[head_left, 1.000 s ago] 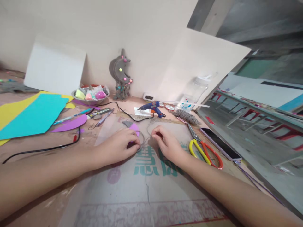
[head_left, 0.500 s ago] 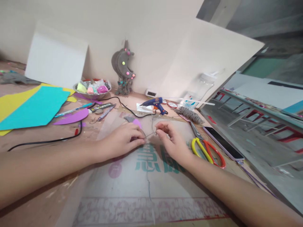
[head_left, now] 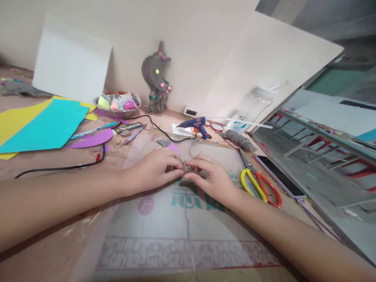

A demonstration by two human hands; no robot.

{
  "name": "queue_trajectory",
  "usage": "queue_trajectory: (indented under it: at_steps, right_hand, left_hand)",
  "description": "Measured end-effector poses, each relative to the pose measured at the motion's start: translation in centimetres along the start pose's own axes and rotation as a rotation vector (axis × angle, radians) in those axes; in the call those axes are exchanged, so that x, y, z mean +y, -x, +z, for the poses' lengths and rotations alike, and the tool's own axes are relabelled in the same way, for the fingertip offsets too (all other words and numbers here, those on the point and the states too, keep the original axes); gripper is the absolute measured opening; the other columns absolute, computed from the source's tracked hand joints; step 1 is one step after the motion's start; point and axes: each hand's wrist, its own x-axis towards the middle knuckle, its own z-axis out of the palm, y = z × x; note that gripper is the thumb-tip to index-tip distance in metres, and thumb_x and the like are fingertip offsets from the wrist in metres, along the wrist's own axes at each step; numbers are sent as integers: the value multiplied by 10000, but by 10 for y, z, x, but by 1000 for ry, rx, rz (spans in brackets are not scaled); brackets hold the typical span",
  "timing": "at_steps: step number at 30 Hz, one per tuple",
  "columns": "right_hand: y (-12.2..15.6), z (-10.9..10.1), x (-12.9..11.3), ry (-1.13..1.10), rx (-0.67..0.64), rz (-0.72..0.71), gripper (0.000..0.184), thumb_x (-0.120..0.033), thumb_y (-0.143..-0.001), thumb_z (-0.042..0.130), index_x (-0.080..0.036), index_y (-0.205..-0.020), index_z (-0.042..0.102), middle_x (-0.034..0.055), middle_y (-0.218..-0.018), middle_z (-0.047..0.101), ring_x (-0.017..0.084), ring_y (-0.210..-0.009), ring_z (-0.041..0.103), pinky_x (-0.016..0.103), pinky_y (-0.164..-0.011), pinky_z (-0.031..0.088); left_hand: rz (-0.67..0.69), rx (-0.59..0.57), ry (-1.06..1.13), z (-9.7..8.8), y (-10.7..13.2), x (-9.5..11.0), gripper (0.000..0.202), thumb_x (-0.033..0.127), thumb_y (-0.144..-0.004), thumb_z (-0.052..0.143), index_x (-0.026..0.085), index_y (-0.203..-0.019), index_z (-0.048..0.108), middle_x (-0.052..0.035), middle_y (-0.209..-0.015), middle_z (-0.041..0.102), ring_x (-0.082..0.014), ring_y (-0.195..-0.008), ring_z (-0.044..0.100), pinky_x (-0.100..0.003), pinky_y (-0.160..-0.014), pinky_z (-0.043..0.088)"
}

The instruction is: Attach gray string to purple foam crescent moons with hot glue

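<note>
My left hand (head_left: 160, 168) is closed, with its thumb and fingers pinching a thin grey yarn (head_left: 188, 231) over the printed translucent sheet (head_left: 164, 227). The yarn's tail trails down the sheet toward me. My right hand (head_left: 213, 176) is close against the left fingertips; its index finger touches the yarn there, and its thumb stands apart from that finger. What lies inside the left pinch is mostly hidden. Just beyond the left hand are a grey piece (head_left: 163, 143) and a purple piece (head_left: 173, 148), both partly covered.
Scissors (head_left: 260, 188), a phone (head_left: 280, 176) and a grey yarn bundle (head_left: 239, 140) lie to the right. Behind are a glue gun (head_left: 195, 126), a bottle (head_left: 255, 107) and a grey moon ornament (head_left: 155, 74). Coloured sheets (head_left: 49, 125), a bowl (head_left: 117, 113) and a black cord (head_left: 58, 169) are leftward.
My right hand has moved left to meet the left fingertips, and its thumb and index finger have parted. The stretch of yarn between the hands has closed up. The view has shifted slightly.
</note>
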Motion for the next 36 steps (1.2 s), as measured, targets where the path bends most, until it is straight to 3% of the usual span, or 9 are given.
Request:
queue_trajectory:
  at_steps: [5, 8, 11, 13, 18, 20, 25, 31, 36]
  right_hand:
    - [2, 3, -1, 29, 61, -108, 189, -329, -883, 556, -210, -900, 701, 54, -798, 688, 149, -724, 613, 279, -671, 488]
    - [3, 1, -7, 25, 83, -90, 159, -277, -886, 550, -212, -860, 692, 39, -759, 683, 142, -704, 604, 270, -653, 473]
    - [2, -5, -9, -56, 99, 52, 135, -240, -885, 535, -199, -829, 652, 21, -734, 649, 135, -696, 582, 262, -653, 454]
    - [-1, -10, -4, -170, 180, 171, 167, -254, -897, 504, -194, -771, 598, 6, -698, 599, 125, -663, 549, 257, -641, 438]
    - [-10, -28, 37, -600, 505, 350, 231, -341, -891, 495, -209, -703, 480, -35, -606, 482, 92, -515, 437, 228, -509, 359]
    - [-14, -36, 53, -681, 569, 435, 256, -375, -868, 509, -213, -676, 459, -48, -546, 433, 88, -455, 388, 223, -452, 316]
    - [-18, -54, 59, -689, 480, 486, 334, -435, -871, 497, -213, -623, 469, -60, -438, 369, 88, -404, 328, 233, -431, 302]
    - [-19, -67, 34, -451, 250, 381, 224, -404, -807, 624, -183, -810, 663, 12, -664, 652, 106, -546, 529, 261, -567, 444]
    - [-17, -55, 29, -397, 113, 448, 180, -346, -748, 683, -170, -760, 650, 26, -713, 688, 115, -577, 576, 280, -609, 486]
  left_hand:
    - [20, 24, -35, 0, 0, 1, 223, 308, -882, 527, 190, -794, 694, -9, -786, 679, -128, -762, 581, -284, -749, 382]
    - [-2, 10, -38, 0, -1, 2, 222, 312, -874, 536, 184, -774, 687, -4, -767, 674, -127, -750, 574, -285, -747, 379]
    - [-75, 2, -11, -2, -2, 2, 231, 319, -873, 529, 176, -761, 672, -5, -760, 671, -136, -758, 564, -284, -749, 383]
    - [-158, 1, 29, -4, -3, 2, 252, 328, -880, 505, 174, -769, 670, -11, -768, 668, -146, -773, 563, -283, -746, 390]
    - [-406, -8, 192, -10, -7, 1, 333, 364, -902, 410, 162, -760, 633, -7, -730, 632, -148, -703, 566, -258, -642, 396]
    - [-441, 11, 253, -11, -8, -1, 313, 353, -895, 407, 167, -776, 629, 1, -738, 630, -148, -712, 573, -247, -643, 402]
    - [-458, 30, 283, -10, -9, -3, 296, 353, -877, 422, 171, -776, 632, 7, -733, 628, -147, -710, 571, -240, -648, 406]
    - [-417, 27, 288, -9, -7, -4, 303, 363, -885, 410, 178, -818, 640, 12, -732, 620, -138, -700, 564, -240, -646, 405]
    - [-362, 42, 230, -11, -7, 0, 297, 358, -894, 413, 179, -801, 632, 14, -734, 605, -136, -720, 561, -240, -657, 402]
